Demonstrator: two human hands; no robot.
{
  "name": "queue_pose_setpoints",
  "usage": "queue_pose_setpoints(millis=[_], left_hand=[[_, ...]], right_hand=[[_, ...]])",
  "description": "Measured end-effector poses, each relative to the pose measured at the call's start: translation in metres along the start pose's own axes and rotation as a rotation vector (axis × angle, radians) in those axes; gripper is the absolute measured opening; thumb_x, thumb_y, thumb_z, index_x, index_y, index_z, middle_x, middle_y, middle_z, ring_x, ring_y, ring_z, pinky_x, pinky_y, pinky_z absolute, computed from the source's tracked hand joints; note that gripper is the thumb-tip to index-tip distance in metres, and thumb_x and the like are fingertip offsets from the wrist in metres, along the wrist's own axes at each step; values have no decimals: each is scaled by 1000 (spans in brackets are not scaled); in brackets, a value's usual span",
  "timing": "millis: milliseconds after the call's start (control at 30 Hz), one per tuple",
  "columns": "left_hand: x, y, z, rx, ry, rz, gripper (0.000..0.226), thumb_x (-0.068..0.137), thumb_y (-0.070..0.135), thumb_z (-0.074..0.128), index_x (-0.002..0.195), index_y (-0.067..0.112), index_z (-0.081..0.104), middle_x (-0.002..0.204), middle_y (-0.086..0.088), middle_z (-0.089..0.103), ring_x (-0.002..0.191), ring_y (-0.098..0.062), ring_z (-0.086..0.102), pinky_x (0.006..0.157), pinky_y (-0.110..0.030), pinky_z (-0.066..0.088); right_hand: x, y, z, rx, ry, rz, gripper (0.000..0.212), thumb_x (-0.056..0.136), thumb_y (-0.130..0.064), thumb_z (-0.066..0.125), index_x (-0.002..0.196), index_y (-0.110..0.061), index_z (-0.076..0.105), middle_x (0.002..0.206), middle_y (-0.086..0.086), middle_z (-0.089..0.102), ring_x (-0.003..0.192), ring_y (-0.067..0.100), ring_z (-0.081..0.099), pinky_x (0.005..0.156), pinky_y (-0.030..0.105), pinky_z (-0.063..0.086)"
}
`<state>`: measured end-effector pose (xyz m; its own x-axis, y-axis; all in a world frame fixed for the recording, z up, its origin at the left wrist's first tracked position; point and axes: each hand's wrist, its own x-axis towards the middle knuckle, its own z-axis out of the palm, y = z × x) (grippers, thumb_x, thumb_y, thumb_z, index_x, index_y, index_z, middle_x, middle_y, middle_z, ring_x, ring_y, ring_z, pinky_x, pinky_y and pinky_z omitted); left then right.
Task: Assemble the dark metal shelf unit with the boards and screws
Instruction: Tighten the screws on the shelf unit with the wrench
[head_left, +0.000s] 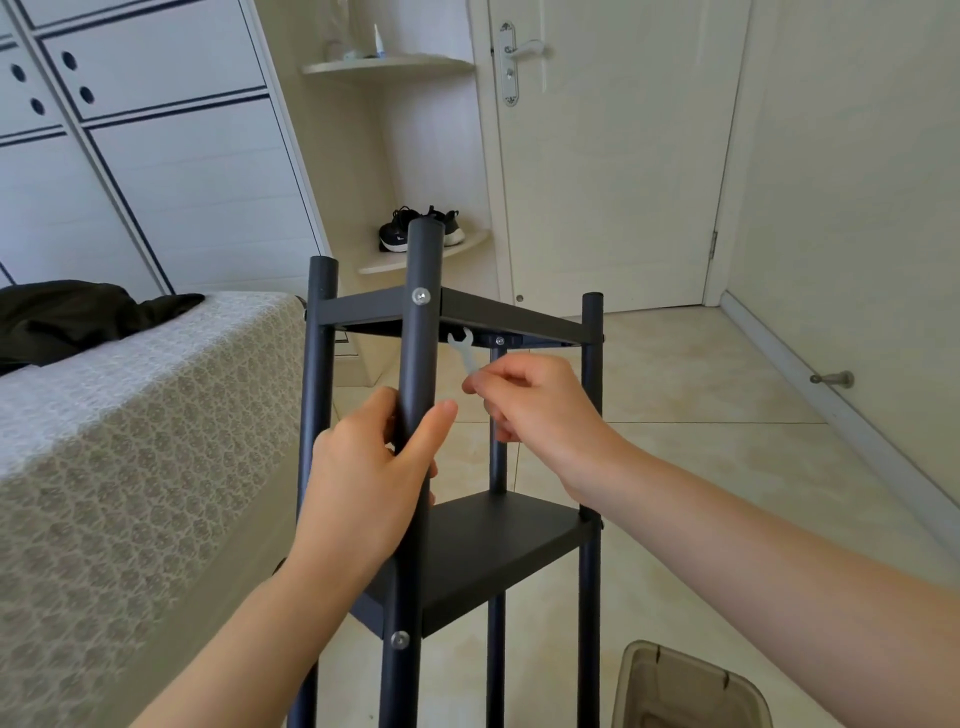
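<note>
Steadying is provided by the left hand (371, 467), curled round the near corner post (423, 340) of the shelf unit (483, 551), stood on the floor (701, 467); a wrench (464, 349) is pinched by the right hand (535, 410) beneath the near corner of the top board (498, 314), presumably for tightening.

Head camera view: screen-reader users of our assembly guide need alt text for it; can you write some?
A person's left hand grips the near post of a dark metal shelf unit while the right hand pinches a small silver wrench just under the top shelf. A patterned bed stands at left and a closed door behind.
</note>
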<state>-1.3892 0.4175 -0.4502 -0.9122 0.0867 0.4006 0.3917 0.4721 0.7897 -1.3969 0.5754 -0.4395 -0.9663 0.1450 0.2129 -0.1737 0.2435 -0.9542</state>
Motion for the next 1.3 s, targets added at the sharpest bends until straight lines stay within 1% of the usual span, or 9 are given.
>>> queue_pose_setpoints(millis=[67, 167, 433, 667, 833, 933, 1033, 1200, 1300], left_hand=[[-1, -1, 0, 47, 40, 27, 35, 87, 53, 60, 78, 19, 59, 63, 6, 68, 54, -10, 67, 55, -35, 59], [-3, -2, 2, 99, 81, 71, 36, 86, 57, 57, 74, 23, 57, 61, 9, 67, 54, -7, 64, 52, -30, 53], [-5, -8, -5, 157, 121, 107, 36, 87, 57, 52, 71, 25, 56, 61, 12, 67, 55, -8, 64, 55, -39, 55], [-7, -16, -17, 149, 120, 109, 38, 87, 54, 53, 69, 22, 56, 59, 10, 67, 56, -6, 63, 54, -30, 50], [-10, -17, -25, 136, 94, 128, 47, 81, 69, 44, 72, 25, 57, 62, 12, 69, 56, -3, 64, 51, -16, 48], [-10, -18, -26, 140, 96, 132, 48, 79, 71, 42, 73, 26, 57, 62, 12, 69, 57, -3, 64, 52, -18, 47], [-11, -19, -28, 138, 96, 140, 45, 80, 70, 44, 73, 27, 56, 62, 12, 69, 56, -4, 64, 53, -24, 49], [-14, -22, -33, 115, 77, 132, 46, 80, 70, 45, 74, 25, 58, 63, 11, 69, 57, -4, 65, 53, -15, 49], [-14, -21, -33, 120, 73, 127, 48, 80, 69, 44, 74, 23, 58, 62, 9, 69, 56, -5, 65, 52, -19, 51]], right_hand=[[1, -2, 4, 16, -8, 6, 20, 98, -17, 54, 104, -10, 72, 64, -5, 52, 63, 8, 52, 68, 23, 54], [1, -5, 9, 36, -2, 1, 19, 98, -14, 54, 101, -8, 72, 64, -5, 53, 63, 8, 53, 65, 22, 51], [1, -4, 18, 12, 7, -61, 18, 97, -14, 56, 105, -5, 69, 69, -4, 58, 65, 6, 57, 67, 22, 54], [-2, -3, 24, -61, -39, -108, 11, 99, -18, 55, 95, -13, 64, 62, -6, 60, 55, 2, 58, 64, 18, 52], [-5, -3, 28, -86, -68, -133, 14, 99, -15, 52, 98, -15, 65, 63, -7, 61, 57, -1, 59, 65, 15, 53], [-7, -5, 30, -57, -72, -136, 19, 100, -14, 50, 101, -14, 69, 65, -7, 63, 63, 2, 62, 69, 19, 57], [-9, -7, 32, -30, -71, -136, 21, 101, -15, 51, 100, -13, 71, 65, -8, 64, 60, 0, 61, 67, 18, 56], [-9, -10, 34, -2, -79, -136, 23, 99, -13, 51, 91, -12, 72, 61, -7, 62, 55, -1, 58, 63, 17, 54], [-7, -9, 35, 0, -82, -128, 23, 99, -14, 52, 89, -11, 73, 54, -10, 58, 55, 0, 57, 63, 18, 53]])
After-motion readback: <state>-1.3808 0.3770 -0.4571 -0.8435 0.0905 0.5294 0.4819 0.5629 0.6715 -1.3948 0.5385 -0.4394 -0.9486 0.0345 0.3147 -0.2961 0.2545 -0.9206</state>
